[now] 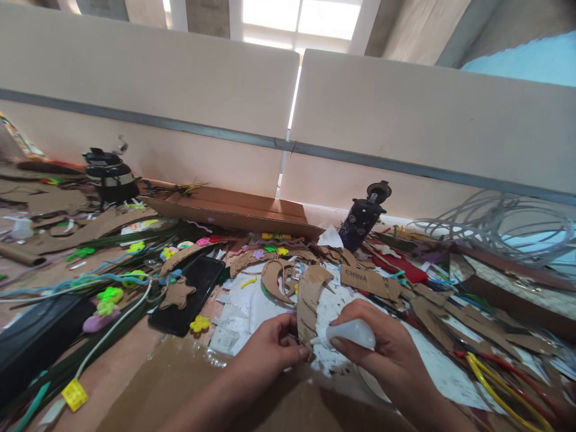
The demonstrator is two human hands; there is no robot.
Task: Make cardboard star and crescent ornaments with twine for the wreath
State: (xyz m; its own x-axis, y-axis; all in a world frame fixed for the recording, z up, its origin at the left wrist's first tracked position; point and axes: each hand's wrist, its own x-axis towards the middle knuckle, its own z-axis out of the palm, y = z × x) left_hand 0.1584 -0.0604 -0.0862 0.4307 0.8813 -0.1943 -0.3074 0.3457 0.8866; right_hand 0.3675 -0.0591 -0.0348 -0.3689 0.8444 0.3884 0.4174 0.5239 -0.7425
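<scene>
Left hand [269, 343] pinches cardboard crescent [308, 300], right hand [387, 343] grips bottle [354, 333]
Crescent runs lengthwise toward surface's [128, 345] far edge, nozzle [318, 339] pointing left.

Work tbl. [119, 366]: pinkish-brn. top, heavily littered. Near side: lge. brn. cardbd. sheet [173, 363], clear tape at edge. Ctr.: wht. sheet [443, 366] w/ dk. specks. L of same: blk. phone [198, 292], flat; yel. flower [200, 324] just beside. Far L: dk. flask [110, 175], pale band. Rear, R of ctr.: spotted bottle [360, 221], lid up. Near L: blk. case [40, 336].
</scene>
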